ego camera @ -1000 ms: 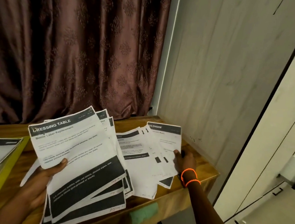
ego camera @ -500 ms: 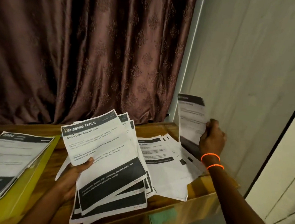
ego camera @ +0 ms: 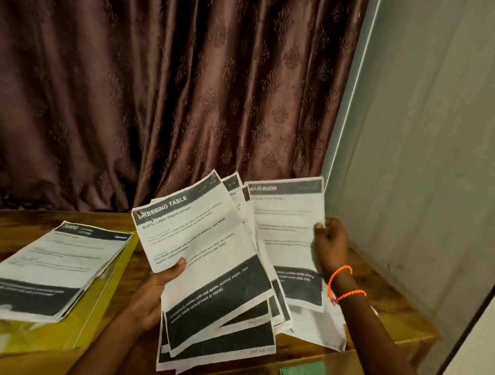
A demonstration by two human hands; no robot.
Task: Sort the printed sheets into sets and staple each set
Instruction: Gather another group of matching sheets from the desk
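Printed sheets fan out in the middle of the view: a spread bundle whose top page is headed "DRESSING TABLE", subtitled "Bottle Label Replacement", with a broad black band across its lower half. The left hand grasps this fan from its 8 o'clock side, the thumb lying over the front of the top page and the fingers hidden behind the paper. At 3 o'clock from the fan, a single sheet with a grey header reading something like "MULTI-ROOM" stands tilted, its left edge tucked just behind the fanned pages. The right hand pinches that sheet at its right edge, fingers curled round the margin; two orange bead bracelets circle the wrist. Beneath that sheet, more loose pages lie flat on the wooden table, reaching toward its front edge.

At 9 o'clock from the fan, well apart from it, a neat stack of sheets rests on a yellow folder, which lies on the table. A green patch sits on the table's front face at 5 o'clock. A brown patterned curtain hangs behind the table from 9 to 1 o'clock, and a pale wall panel rises at 2 o'clock.
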